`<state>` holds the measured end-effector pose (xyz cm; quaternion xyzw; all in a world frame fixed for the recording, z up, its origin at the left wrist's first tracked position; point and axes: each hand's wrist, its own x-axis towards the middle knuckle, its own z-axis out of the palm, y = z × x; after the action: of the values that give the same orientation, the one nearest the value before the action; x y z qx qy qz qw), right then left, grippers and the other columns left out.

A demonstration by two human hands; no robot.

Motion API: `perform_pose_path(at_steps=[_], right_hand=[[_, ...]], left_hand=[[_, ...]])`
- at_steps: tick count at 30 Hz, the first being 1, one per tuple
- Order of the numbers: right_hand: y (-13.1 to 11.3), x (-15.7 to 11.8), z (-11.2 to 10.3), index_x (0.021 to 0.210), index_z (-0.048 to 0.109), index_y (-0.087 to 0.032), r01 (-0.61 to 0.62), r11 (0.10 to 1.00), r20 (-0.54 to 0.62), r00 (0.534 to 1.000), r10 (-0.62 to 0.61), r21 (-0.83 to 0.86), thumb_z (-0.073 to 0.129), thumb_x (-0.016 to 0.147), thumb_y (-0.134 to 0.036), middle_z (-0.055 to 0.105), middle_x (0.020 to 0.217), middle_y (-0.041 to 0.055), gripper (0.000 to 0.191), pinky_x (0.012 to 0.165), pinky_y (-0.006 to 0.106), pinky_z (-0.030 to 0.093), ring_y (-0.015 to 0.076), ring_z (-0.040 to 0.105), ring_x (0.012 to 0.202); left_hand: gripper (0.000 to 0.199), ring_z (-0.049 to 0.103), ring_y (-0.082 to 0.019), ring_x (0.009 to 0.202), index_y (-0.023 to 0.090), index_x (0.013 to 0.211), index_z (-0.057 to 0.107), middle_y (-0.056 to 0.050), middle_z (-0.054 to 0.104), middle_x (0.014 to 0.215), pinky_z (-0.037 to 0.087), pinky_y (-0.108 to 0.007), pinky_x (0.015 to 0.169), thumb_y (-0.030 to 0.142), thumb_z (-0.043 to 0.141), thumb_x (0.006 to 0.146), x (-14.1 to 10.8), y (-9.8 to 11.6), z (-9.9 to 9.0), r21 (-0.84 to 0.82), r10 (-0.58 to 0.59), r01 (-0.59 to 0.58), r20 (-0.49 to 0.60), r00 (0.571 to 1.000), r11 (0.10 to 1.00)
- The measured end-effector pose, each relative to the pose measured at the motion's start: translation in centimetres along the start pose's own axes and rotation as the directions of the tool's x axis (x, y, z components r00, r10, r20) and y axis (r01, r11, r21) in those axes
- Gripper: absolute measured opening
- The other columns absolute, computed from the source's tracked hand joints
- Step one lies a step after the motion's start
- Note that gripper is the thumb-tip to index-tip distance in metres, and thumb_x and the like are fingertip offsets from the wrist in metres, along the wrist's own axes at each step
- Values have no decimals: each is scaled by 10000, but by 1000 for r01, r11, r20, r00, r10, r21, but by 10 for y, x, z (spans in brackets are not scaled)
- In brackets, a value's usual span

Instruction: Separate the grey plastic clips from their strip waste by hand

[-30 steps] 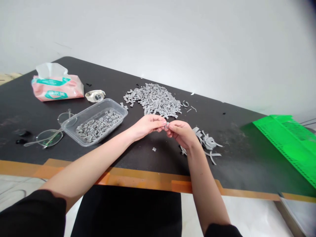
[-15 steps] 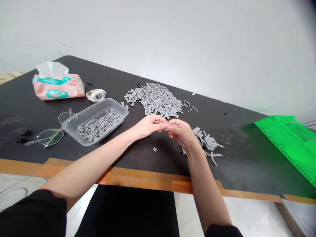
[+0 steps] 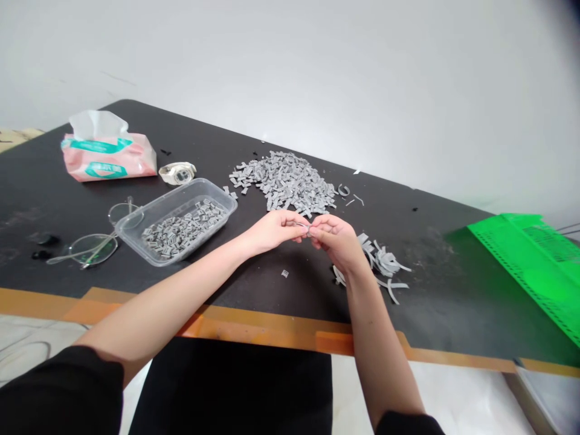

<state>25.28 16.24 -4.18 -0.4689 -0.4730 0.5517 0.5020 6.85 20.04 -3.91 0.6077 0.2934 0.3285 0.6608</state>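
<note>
While both hands meet over the middle of the tabletop [image 3: 435, 302], the small gray part [image 3: 308, 228] sits between their fingertips. Left hand [image 3: 275, 231]: fingers closed in a pinch on it. Right hand [image 3: 336, 238]: same pinch from the other side, thumb toward the camera. Part is mostly covered by the fingers, so exact shape can't be read.

Main pile [image 3: 296, 184] of flat gray pieces lies just beyond the hands. Clear tub [image 3: 199, 181] is on the left, set at an angle, holding small gray clips [image 3: 181, 232]. One loose clip [image 3: 284, 273] lies near side of the hands, on the black surface. Curved gray strips [image 3: 385, 264] are heaped beside the right wrist, partly behind it. A curled strip [image 3: 343, 190] lies right of the main pile.

Far left: tissue pack [image 3: 109, 158], white watch [image 3: 178, 174] behind the tub, glasses [image 3: 93, 249] beside it. Green sheet [image 3: 530, 260] at far right. Orange tape [image 3: 263, 329] runs along the near edge.
</note>
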Motion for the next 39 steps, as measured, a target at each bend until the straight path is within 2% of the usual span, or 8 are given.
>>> perform_pose_path(at_steps=[4,9,13,17,21,26,34,39], right_hand=[[4,2,2,734,645,-179,24,996,-77,997,-30,-82,856,629,-258,628,544,-39,249,513,239,376,99,517,487],[10,6,7,750,680,-190,27,994,-117,992,-40,-107,829,648,-280,614,532,-40,202,515,258,385,106,492,477],[13,8,0,851,793,-239,183,924,-31,978,-205,-336,782,729,-293,724,769,23,134,683,342,500,175,607,677],[14,9,-10,834,825,-299,372,762,141,925,-353,-530,745,802,-281,737,915,46,88,859,402,514,236,650,902],[8,6,-12,877,814,-287,390,780,278,918,-285,-490,708,848,-286,729,937,50,110,866,391,505,225,646,905],[-1,2,-10,841,758,-241,343,816,355,917,-182,-466,711,844,-302,682,915,51,77,813,356,478,207,608,868],[5,4,-6,784,675,-213,183,930,166,977,-135,-318,711,826,-334,620,812,7,133,793,322,462,171,574,785],[11,7,-2,940,670,-239,199,948,-20,977,-211,-248,762,742,-291,647,891,12,224,751,316,484,164,595,773]], left_hand=[[191,583,-138,674,133,933,719,-12,670,713,424,-253,659,280,634,845,-2,0,-2,243,30,-29,2,1000,970],[164,526,-133,667,173,885,728,-8,681,786,378,-254,651,253,587,858,-5,1,-2,583,204,-171,10,979,795],[145,506,-123,599,152,838,716,11,634,667,363,-245,590,272,642,802,0,-3,-4,413,49,-21,-57,997,911],[110,579,-119,621,129,750,719,-12,668,655,442,-249,642,237,723,727,5,-9,-9,95,-147,146,9,989,985],[116,588,-89,625,112,731,740,-25,680,685,456,-222,637,209,787,689,4,-10,-13,-93,-259,269,108,960,959],[142,623,-108,654,124,741,761,-42,702,698,482,-224,628,200,831,644,1,-7,-16,-106,-337,364,212,917,925],[209,623,-108,658,120,721,751,-66,725,754,484,-250,669,292,861,674,1,-5,-15,-136,-287,321,223,932,937],[191,627,-86,722,115,842,751,-35,692,788,489,-224,718,238,840,726,5,-8,-15,-432,-285,276,44,957,859]])
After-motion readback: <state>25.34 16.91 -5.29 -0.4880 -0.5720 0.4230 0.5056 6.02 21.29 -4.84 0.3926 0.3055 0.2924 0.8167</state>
